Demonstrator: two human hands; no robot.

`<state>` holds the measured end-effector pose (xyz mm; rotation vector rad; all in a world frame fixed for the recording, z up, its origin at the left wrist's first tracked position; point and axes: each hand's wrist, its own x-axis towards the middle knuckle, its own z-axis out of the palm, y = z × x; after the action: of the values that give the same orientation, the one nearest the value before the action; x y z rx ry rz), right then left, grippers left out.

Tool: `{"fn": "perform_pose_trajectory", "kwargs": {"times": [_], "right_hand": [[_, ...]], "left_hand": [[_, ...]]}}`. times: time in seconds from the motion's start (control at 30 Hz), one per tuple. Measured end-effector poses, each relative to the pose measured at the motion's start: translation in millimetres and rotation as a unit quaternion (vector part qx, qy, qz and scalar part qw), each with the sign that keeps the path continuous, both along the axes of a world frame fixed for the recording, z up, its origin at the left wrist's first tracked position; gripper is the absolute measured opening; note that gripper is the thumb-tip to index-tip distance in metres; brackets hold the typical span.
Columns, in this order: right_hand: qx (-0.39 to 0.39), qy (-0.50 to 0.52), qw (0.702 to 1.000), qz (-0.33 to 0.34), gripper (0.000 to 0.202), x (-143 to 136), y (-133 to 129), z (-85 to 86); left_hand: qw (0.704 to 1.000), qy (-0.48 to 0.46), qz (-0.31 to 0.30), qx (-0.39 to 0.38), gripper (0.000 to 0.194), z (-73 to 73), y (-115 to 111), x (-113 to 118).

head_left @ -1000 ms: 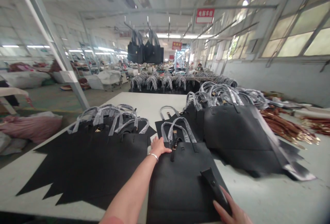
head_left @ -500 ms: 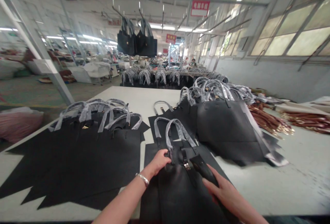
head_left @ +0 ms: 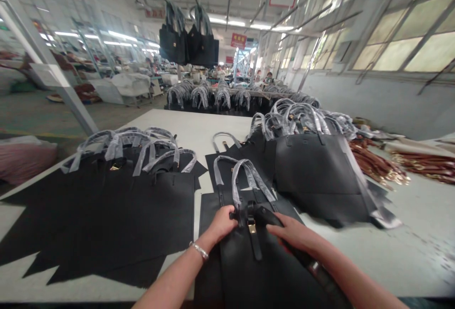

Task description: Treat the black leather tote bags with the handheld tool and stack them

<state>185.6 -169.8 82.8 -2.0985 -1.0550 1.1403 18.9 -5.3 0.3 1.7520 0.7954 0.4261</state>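
In front of me lies a black tote bag panel (head_left: 256, 271) with plastic-wrapped handles (head_left: 245, 176) and a short strap (head_left: 255, 247) with a gold buckle (head_left: 252, 228). My left hand (head_left: 223, 221) is closed on the lower end of a handle, its fingertips pinching there. My right hand (head_left: 293, 231) grips a long black tool (head_left: 272, 217), whose kind I cannot make out. The tool's front end is close beside the strap's top, above the buckle. Whether it touches the strap is unclear.
Black bag panels (head_left: 106, 219) with wrapped handles overlap at left. More black panels (head_left: 313, 171) are piled at right, near brown straps (head_left: 377, 162) with gold metal ends. Black bags (head_left: 202, 46) hang from a rack ahead. A slanted metal post (head_left: 64, 77) stands left.
The tool's front end has moved left and turned, drawing close to the strap, and the buckle now shows fully. My left hand keeps its hold. The view has shifted slightly.
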Motion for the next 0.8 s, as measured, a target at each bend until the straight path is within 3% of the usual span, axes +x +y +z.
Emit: {"fn": "perform_pose_trajectory", "kwargs": {"times": [0.17,0.27,0.33,0.4,0.47,0.53,0.6,0.63,0.7,0.8], "right_hand": [[0.027,-0.045,0.998,-0.045,0.04,0.9,15.6,-4.2],[0.031,-0.083,0.993,-0.084,0.05,10.8,2.7,-1.1],[0.029,-0.099,0.989,-0.109,0.052,19.9,-14.0,2.0],[0.028,-0.101,0.985,-0.134,0.054,28.3,-33.7,4.2],[0.028,-0.092,0.983,-0.159,0.057,34.2,-53.7,4.5],[0.033,-0.085,0.979,-0.181,0.06,37.5,-71.9,3.5],[0.041,-0.087,0.975,-0.2,0.063,38.9,-87.1,2.6],[0.046,-0.088,0.973,-0.209,0.063,39.0,-93.7,2.6],[0.053,-0.089,0.969,-0.224,0.065,38.0,-104.7,4.0],[0.059,-0.089,0.968,-0.227,0.067,32.0,-116.0,9.5]], "left_hand": [[0.997,-0.002,0.021,-0.072,0.012,1.0,-0.1,-6.5],[0.985,-0.032,0.063,-0.156,0.028,24.4,12.5,-27.4],[0.967,-0.099,0.077,-0.223,0.044,57.6,24.7,-49.0],[0.954,-0.182,0.015,-0.237,0.049,102.8,35.0,-71.8],[0.948,-0.23,0.012,-0.218,0.047,152.7,39.9,-89.6],[0.953,-0.24,0.008,-0.184,0.047,196.5,38.3,-96.4],[0.968,-0.206,-0.001,-0.144,0.047,223.9,31.7,-87.8],[0.975,-0.18,-0.006,-0.126,0.047,229.0,27.1,-77.3],[0.987,-0.132,-0.032,-0.091,0.042,220.2,16.7,-45.9],[0.991,-0.072,-0.11,-0.004,0.023,167.5,-0.7,8.5]]}}
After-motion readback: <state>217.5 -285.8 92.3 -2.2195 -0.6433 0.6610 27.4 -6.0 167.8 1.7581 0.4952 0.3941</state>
